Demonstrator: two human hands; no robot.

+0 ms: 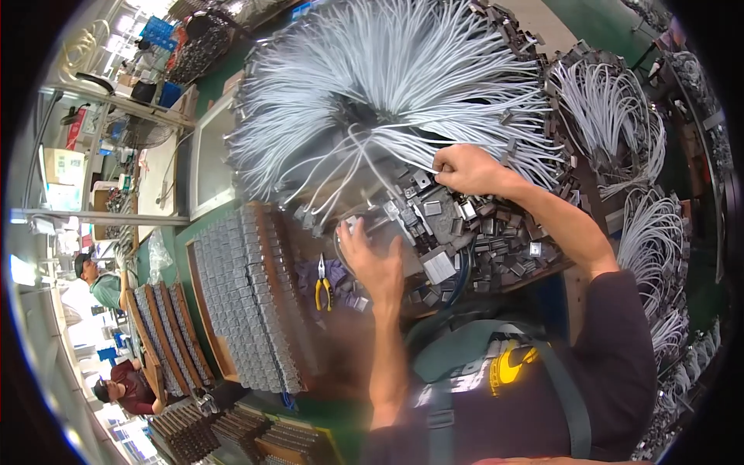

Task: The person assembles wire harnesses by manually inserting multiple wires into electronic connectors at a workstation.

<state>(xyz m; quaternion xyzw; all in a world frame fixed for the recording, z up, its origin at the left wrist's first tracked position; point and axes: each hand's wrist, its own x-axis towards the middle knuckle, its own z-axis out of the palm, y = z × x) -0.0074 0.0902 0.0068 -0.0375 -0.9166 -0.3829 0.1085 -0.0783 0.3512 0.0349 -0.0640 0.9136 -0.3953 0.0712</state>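
Observation:
My right hand [470, 170] is closed in a pinch at the near edge of a big fanned bundle of white cables [387, 62]. The end of a white cable [415, 157] runs into its fingertips. My left hand [370, 260] has its thumb and fingers apart, over small metal parts at the bench's near side; whether its fingertips touch one is unclear. Between the hands lie several square metal housings [411, 217]. A larger silver block [439, 267] sits closer to me. A few loose cables [341, 174] stretch toward my left hand.
Pliers with yellow handles [323, 288] lie on a purple cloth [339, 273], left of my left hand. A tray with rows of grey parts [240, 302] stands further left. More cable bundles [608, 108] lie right. Two people [105, 287] are at the far left.

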